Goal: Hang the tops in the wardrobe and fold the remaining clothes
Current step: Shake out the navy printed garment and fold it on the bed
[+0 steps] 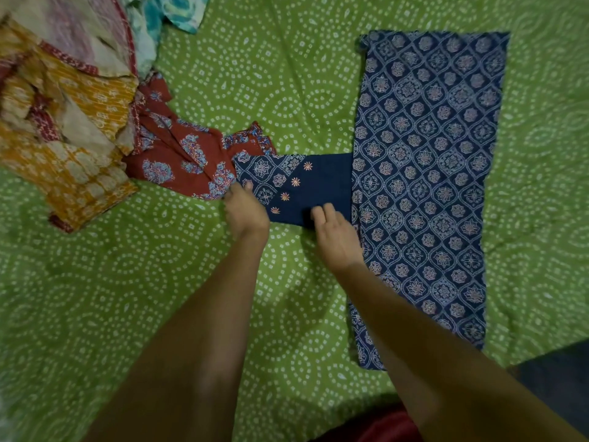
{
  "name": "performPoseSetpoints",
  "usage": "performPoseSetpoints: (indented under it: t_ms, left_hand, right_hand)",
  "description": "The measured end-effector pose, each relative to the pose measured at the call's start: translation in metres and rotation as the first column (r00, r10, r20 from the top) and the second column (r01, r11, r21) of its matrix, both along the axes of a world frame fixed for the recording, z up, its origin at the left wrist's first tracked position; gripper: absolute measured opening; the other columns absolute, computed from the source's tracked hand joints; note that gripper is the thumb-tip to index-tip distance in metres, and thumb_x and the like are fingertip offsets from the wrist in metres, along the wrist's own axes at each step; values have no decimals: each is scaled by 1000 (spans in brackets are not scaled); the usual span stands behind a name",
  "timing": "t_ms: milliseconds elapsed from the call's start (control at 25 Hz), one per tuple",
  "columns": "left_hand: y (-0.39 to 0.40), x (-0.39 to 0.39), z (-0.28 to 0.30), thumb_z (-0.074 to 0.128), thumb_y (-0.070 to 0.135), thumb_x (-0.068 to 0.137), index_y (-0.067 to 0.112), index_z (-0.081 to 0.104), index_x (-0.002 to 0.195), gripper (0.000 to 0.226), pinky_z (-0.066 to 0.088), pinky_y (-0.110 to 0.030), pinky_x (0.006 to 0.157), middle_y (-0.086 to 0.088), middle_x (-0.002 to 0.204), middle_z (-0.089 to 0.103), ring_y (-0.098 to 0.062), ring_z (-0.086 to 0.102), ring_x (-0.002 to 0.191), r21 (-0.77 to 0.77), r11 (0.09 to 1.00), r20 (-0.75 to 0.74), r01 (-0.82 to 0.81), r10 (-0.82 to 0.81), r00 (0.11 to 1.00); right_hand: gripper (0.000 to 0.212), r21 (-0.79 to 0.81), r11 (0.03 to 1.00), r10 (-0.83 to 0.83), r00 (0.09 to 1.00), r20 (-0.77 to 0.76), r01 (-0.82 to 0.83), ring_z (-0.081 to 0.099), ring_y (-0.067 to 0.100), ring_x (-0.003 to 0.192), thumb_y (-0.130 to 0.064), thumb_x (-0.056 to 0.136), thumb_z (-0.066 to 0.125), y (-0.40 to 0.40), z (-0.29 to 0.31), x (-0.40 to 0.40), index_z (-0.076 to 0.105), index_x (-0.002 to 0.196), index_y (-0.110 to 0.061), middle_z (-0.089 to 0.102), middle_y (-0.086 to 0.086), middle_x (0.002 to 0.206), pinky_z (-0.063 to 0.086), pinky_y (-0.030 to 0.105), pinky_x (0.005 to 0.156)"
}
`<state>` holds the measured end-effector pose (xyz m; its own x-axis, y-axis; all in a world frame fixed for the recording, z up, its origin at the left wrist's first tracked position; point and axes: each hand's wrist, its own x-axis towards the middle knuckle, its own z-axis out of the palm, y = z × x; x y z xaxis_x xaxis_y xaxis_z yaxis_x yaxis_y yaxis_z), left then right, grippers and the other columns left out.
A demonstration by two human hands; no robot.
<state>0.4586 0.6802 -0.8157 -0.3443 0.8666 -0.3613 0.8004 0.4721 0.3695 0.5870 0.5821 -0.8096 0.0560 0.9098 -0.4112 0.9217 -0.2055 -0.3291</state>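
Hands work a navy printed garment [424,173] whose long axis runs away from the person. Left hand [245,208] pinches the sleeve [299,186] end; right hand [334,237] rests open-fingered nearer the body panel.

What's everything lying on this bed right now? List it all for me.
Bedsheet: one, green with white dotted rings, under everything.
Blue garment: one, navy with pale flower print, spread flat at right, its sleeve stretched out to the left.
Red garment: one, rust red with blue flowers, crumpled left of the sleeve, touching its end.
Yellow garment: one, mustard with cream print, heaped at far left.
Pale cloth: one, cream and pink with red trim, top left on the heap.
Teal cloth: one, teal and white, top edge.
Dark cloth: one, bottom right corner, kind unclear.
Left hand: grips the sleeve's end.
Right hand: rests flat on the sleeve near the body.
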Motion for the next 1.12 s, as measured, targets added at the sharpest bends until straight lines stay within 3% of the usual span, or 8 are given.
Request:
performPoseSetpoints:
  t_ms: [160, 280, 440, 640, 800, 880, 1000, 1120]
  left_hand:
    - [-12, -1, 11, 60, 26, 93, -2, 36, 123, 48, 35, -11, 63, -4, 104, 49, -18, 53, 86, 165, 983, 297, -76, 23, 955]
    - [-21, -12, 5, 77, 14, 78, 5, 38, 126, 61, 37, -10, 97, -1, 121, 46, -10, 52, 104, 226, 974, 509, -22, -99, 855]
    - [-20, 6, 26, 68, -4, 76, 3, 58, 118, 44, 41, -42, 105, -8, 121, 60, -17, 54, 116, 399, 917, 513, 8, -231, 827]
    - [-67, 120, 87, 60, 0, 78, 32, 34, 141, 75, 53, -13, 72, -6, 134, 47, -1, 51, 98, 514, 767, 210, 383, -546, 811]
    - [-111, 180, 81, 64, 11, 87, 41, 14, 146, 83, 52, -42, 95, 2, 147, 33, -10, 49, 119, 207, 655, 595, 727, -674, 437]
    - [-122, 190, 68, 59, 28, 93, 34, 16, 149, 71, 45, -39, 102, 3, 149, 32, -14, 48, 123, 213, 560, 598, 801, -723, 346]
    - [-117, 181, 32, 27, 50, 100, 21, 6, 153, 64, 20, -43, 118, 1, 160, 12, -19, 13, 147, 103, 517, 94, 850, -856, 509]
    - [-98, 162, 3, -1, 65, 91, 14, -14, 151, 79, -3, -49, 119, -1, 158, -21, -22, -19, 145, -251, 460, -229, 852, -883, 410]
  right_hand:
    - [23, 187, 959, -156, 949, -276, 212, 54, 21, 87, -18, 91, 52, -11, 3, 11, 52, 114, -12, 50, 5, 110, 47, 35, 72]
    - [17, 7, 584, -752, 544, -371, 812, 58, 19, 85, -29, 98, 44, -12, -5, 42, 51, 102, -13, 58, 5, 99, 47, 33, 71]
    - [19, -262, 749, -654, 615, -440, 609, 59, 17, 71, -30, 99, 47, -9, -15, 64, 57, 96, -14, 63, 3, 83, 47, 31, 65]
    - [52, -570, 454, -662, -169, -730, 684, 58, 13, 67, -51, 99, 36, -24, 21, 114, 61, 113, -8, 64, 4, 87, 46, 25, 63]
    - [74, -727, 416, -502, -529, -684, 546, 66, 25, 94, -74, 82, 33, -58, 35, 162, 58, 113, -12, 68, 9, 103, 53, 36, 82]
    - [54, -724, 439, -508, -518, -688, 532, 67, 24, 81, -58, 92, 40, -65, 36, 174, 63, 100, -9, 67, 8, 86, 55, 32, 71]
    - [37, -718, 349, -695, -347, -630, 602, 69, 28, 93, -28, 91, 62, -63, 24, 183, 62, 115, 1, 72, 10, 95, 56, 32, 69]
    - [32, -696, 302, -765, -270, -584, 651, 71, 27, 89, -17, 89, 66, -61, 11, 192, 60, 113, 2, 74, 9, 93, 56, 29, 61]
